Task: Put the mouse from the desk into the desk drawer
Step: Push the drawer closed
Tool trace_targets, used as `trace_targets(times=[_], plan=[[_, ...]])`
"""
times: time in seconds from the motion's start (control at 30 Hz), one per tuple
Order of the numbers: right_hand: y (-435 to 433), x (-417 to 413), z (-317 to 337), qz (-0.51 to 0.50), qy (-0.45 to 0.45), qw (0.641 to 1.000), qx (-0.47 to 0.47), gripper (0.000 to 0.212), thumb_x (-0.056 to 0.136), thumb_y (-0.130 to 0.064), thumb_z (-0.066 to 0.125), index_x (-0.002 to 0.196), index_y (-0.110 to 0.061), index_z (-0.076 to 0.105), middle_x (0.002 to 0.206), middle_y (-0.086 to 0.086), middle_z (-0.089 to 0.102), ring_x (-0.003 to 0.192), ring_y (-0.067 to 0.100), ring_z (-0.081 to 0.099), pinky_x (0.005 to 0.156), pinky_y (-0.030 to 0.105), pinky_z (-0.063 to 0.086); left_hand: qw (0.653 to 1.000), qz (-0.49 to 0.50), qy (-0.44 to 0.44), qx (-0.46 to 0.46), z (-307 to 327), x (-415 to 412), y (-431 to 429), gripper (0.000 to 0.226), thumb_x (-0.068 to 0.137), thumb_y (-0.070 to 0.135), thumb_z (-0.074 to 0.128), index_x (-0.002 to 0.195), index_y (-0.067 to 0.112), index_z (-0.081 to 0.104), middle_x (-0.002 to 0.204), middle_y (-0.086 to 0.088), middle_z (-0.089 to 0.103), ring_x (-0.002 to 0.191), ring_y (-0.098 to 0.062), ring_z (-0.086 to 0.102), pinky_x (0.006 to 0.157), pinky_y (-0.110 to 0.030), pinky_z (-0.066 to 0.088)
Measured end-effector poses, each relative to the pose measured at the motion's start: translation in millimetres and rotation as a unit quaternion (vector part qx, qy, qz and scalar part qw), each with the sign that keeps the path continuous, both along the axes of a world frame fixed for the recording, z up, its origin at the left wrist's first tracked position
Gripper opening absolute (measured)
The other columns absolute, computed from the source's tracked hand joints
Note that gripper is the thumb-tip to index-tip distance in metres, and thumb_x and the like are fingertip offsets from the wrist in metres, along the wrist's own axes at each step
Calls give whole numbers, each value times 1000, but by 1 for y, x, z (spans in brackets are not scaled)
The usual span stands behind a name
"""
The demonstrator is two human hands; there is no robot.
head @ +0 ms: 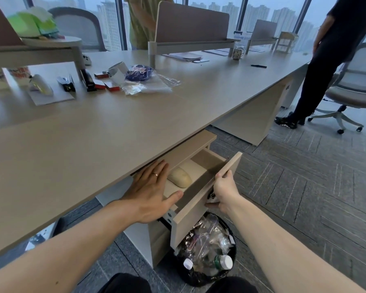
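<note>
A cream-coloured mouse (180, 177) lies on the floor of the pulled-out desk drawer (201, 205), under the edge of the long desk (93, 144). My left hand (150, 193) hovers flat over the drawer's left side, fingers spread, just left of the mouse and holding nothing. My right hand (223, 192) grips the drawer's front panel, fingers over its top edge and thumb on the outer face near the lock.
A black waste bin (207, 254) full of plastic bags and bottles stands right below the drawer front. Staplers, red boxes and plastic bags (144, 79) lie on the desk at the back left. A person (330, 60) and a swivel chair (353, 89) stand at the right.
</note>
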State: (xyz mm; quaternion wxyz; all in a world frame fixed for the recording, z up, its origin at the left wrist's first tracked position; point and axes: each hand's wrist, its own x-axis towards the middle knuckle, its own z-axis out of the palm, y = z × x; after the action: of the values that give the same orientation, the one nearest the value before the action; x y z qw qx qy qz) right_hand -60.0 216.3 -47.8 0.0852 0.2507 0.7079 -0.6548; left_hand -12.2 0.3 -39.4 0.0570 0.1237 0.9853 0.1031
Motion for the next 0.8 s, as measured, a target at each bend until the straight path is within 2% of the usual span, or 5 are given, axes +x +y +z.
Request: trace_targets(times=[0.2, 0.43, 0.57, 0.67, 0.8], plan=[[-22, -14, 0, -4, -5, 1000, -26, 50, 105, -36, 35, 153, -41, 24, 148, 7, 43, 118, 35, 48, 75, 66, 58, 1000, -4, 1, 2, 1, 1, -1, 94, 87, 78, 9, 157, 21, -17, 166, 4, -23, 148, -9, -28, 122, -38, -11], [-44, -26, 5, 8, -7, 998, -64, 40, 106, -32, 35, 145, -42, 34, 131, 5, 49, 105, 29, 44, 81, 68, 56, 1000, -8, -10, 3, 3, 0, -2, 91, 89, 75, 10, 157, 21, -18, 165, 4, -25, 147, -9, -29, 122, -40, -10], [-56, -30, 10, 27, -16, 998, -58, 59, 108, -30, 34, 159, -42, 8, 162, 4, 31, 140, 33, 39, 59, 37, 64, 1000, -4, -8, 6, 3, 1, -1, 91, 89, 73, 12, 157, 21, -18, 166, 5, -24, 147, -7, -29, 122, -39, -10], [-61, -38, 9, 27, -35, 994, -98, 64, 107, -30, 39, 159, -45, 5, 167, 2, 22, 147, 35, 32, 52, 51, 57, 1000, -4, -2, 8, 3, 1, 0, 92, 88, 72, 13, 157, 20, -16, 166, 4, -23, 147, -8, -27, 122, -40, -9], [-65, -45, 4, 42, -25, 992, -115, 61, 107, -27, 36, 159, -44, 7, 165, 4, 24, 145, 36, 33, 70, 57, 62, 1000, -2, 3, 7, 2, 1, -1, 91, 90, 71, 16, 157, 19, -16, 166, 4, -23, 147, -8, -28, 122, -39, -9]])
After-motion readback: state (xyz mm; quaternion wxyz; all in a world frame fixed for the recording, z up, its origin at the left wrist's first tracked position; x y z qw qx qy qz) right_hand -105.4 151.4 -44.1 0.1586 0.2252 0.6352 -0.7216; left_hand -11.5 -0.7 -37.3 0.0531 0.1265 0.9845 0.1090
